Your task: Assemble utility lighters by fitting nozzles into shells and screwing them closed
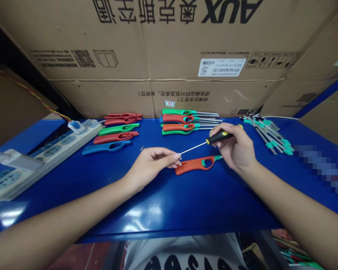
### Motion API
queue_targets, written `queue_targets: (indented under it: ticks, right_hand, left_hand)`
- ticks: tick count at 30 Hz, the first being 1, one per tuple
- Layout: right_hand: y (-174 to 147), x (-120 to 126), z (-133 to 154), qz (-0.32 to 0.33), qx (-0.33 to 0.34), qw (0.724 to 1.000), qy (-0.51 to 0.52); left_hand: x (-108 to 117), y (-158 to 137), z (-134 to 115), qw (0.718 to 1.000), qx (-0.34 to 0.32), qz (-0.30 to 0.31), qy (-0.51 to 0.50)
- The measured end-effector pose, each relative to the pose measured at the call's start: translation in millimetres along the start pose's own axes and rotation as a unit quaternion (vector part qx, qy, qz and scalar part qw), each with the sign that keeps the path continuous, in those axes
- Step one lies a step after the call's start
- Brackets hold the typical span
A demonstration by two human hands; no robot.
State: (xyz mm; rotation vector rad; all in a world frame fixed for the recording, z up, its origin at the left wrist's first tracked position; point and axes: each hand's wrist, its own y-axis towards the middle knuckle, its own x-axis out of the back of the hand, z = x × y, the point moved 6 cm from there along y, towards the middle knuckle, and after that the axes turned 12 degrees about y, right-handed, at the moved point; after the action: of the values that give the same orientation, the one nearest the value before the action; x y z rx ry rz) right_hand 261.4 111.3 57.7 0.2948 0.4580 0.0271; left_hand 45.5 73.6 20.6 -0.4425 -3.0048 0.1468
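Observation:
My right hand (pixel 239 146) is wrapped round the black and yellow handle of a screwdriver (pixel 195 146), whose shaft slants down to the left. At its tip, the thumb and fingers of my left hand (pixel 152 163) are pinched together; whatever sits between them is too small to make out. Just below the shaft an orange gas lighter (pixel 190 165) with a green trigger part lies on the blue table (pixel 169 202). The lighter's left end is close to my left fingertips, and its right end is partly hidden by my right hand. Small screws (pixel 142 148) lie behind my left hand.
Red, green and blue lighter shells (pixel 115 129) lie at back left. Several lighters with metal tubes (pixel 180 123) are stacked at back centre, and loose tube parts (pixel 270 133) are piled at right. A power strip (pixel 50 153) runs along the left; a cardboard box (pixel 157 56) stands behind.

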Motion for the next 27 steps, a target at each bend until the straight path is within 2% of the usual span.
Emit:
queue_targets:
  ticks: [4,8,14,18,23,27]
  right_hand:
    - [1.7,-0.9,5.9,-0.012,-0.009,1.0,-0.009]
    - [0.1,-4.0,5.0,0.022,-0.022,0.999,-0.006]
    - [-2.5,-6.1,2.3,0.056,-0.031,0.998,0.009]
    - [-3.3,-8.8,3.9,0.064,-0.025,0.998,0.005]
    - [-4.8,-9.8,5.5,0.084,-0.01,0.996,-0.011]
    - [-5.3,-11.2,12.7,0.15,0.02,0.986,-0.069]
  left_hand:
    - [-4.8,-5.5,-10.1,0.987,-0.082,0.015,0.136]
    - [-10.0,-10.7,-12.7,0.957,-0.163,0.037,0.235]
    - [-12.1,-16.9,-19.0,0.922,-0.265,0.041,0.279]
    - [-13.2,-19.3,-20.7,0.91,-0.296,0.043,0.287]
    - [-15.0,-19.4,-20.4,0.906,-0.3,0.047,0.293]
    - [-19.4,-20.1,-20.0,0.905,-0.284,0.072,0.308]
